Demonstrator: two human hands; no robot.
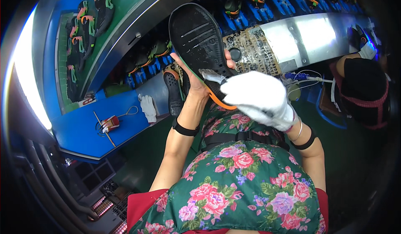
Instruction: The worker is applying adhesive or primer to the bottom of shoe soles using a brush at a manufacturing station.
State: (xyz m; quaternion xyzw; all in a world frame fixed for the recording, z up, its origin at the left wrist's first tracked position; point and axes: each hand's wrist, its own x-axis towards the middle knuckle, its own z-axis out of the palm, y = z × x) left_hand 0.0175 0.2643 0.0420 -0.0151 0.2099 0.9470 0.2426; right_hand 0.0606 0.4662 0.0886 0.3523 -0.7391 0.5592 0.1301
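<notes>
A black shoe sole (195, 29) with an orange edge at its heel is held up in front of me, its grooved, perforated face towards me. My bare left hand (194, 80) grips it from beneath, thumb on the left side and fingertips showing at the right edge. My right hand (260, 97), in a white glove, is closed round a brush (212, 75). The bristles lie against the lower part of the sole, towards the heel. Beside my left wrist, another black sole (172, 86) with small holes leans against the bench.
A blue side table (79, 140) at left carries a white glove (148, 108) and a stick with a red wrapped bundle (110, 124). Shoes on blue holders (286, 4) line the far conveyor. More shoes (87, 27) lie on a green belt. A co-worker (363, 79) sits at right.
</notes>
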